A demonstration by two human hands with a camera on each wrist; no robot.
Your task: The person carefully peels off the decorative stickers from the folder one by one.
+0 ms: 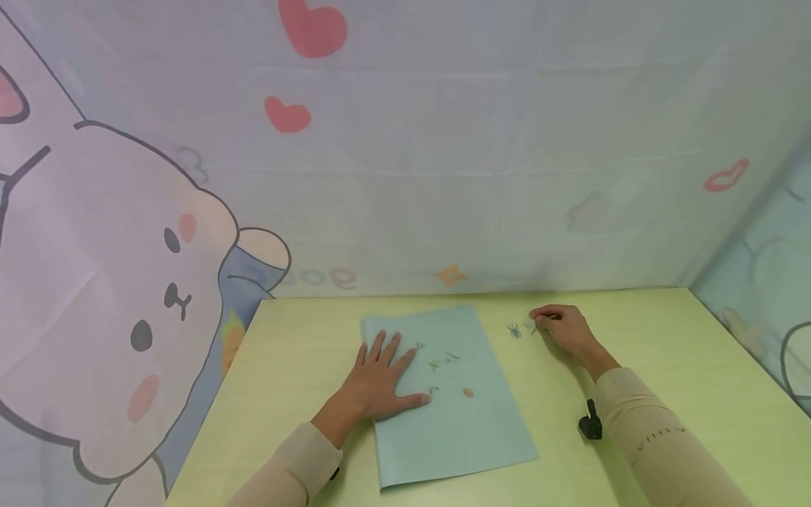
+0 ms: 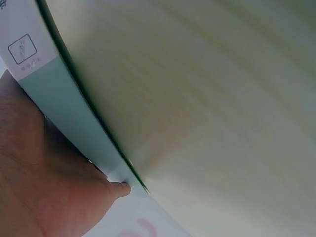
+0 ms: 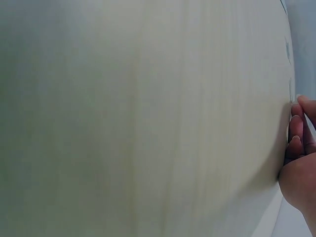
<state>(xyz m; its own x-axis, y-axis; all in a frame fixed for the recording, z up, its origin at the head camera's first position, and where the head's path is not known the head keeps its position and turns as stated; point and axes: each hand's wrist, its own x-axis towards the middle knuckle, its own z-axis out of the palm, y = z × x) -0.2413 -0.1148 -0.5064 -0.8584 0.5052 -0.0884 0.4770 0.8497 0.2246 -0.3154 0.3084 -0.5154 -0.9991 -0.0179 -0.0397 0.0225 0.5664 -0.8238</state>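
Resting a bare left hand (image 1: 378, 389), fingers spread wide, on the left side of a pale blue-green rectangular folder (image 1: 450, 440), lying lengthwise away from the body and bearing tiny green sprig-like pieces (image 1: 434, 365) and a small orange rounded piece (image 1: 467, 392). Poising a bare right hand (image 1: 566, 331), fingertips narrowed together, over a light-yellow wood-grained table (image 1: 659, 345); being unable to tell whether pinching anything. Seeing a tiny pale piece (image 1: 529, 323) right by those fingertips, then a small blue spindly piece (image 1: 514, 330) farther left, both between folder and nearer right hand.
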